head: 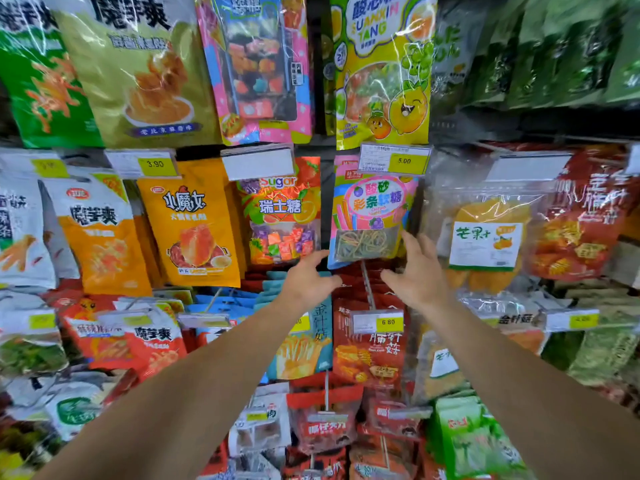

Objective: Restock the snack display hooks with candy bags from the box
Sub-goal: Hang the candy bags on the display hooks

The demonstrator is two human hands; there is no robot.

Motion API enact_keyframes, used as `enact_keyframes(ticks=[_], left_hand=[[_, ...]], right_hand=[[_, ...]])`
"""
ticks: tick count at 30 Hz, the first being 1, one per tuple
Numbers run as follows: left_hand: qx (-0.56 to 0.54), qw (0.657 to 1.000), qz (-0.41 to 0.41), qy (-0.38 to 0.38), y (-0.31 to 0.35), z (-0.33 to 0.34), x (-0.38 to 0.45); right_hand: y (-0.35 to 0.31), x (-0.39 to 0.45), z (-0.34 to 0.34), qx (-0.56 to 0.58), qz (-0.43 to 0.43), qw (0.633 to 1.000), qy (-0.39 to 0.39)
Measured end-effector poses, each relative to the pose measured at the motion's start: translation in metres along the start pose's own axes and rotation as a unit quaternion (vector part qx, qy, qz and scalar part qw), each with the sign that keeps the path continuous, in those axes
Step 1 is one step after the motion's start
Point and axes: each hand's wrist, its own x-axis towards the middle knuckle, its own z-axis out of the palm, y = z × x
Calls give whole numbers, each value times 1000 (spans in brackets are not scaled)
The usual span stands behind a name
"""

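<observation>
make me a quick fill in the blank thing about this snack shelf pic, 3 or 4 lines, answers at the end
1. The yellow price tag above the pink candy bag reads ____.
2. The left hand and right hand reach toward the ____ edge of that pink bag, with neither grip closed on it.
3. The English word printed on the bag just left of the pink one is ____.
4. The yellow tag between the two forearms reads ____.

Missing words: 5.00; bottom; Sugar; 6.80

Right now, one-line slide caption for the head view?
Both open hands, left and right, reach toward the pink sour-strip candy bag hanging beneath the 5.00 price tag, holding nothing.
</observation>
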Motion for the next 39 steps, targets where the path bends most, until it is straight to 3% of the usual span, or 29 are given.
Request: enact_keyframes(ticks=[7,16,21,26,31,39], left_hand=[[46,998,35,-21,-28,-26,-48],[86,992,29,-86,-108,-57,-167],[131,985,31,-110,-157,-80,-259],[152,984,-1,-96,-204,-110,-352],[121,987,-84,-68,-254,-159,-441],[142,969,-202,-28,-341,-245,-512]], right_hand=[[-42,-72,13,-51,11,999,-16],[-90,-216,85,-126,73,985,-96],[-100,-310,128,-120,33,978,-168],[-114,-401,170,-75,52,972,-216],[-148,-477,215,-44,60,956,-282],[-221,-538,291,-32,42,931,-362]])
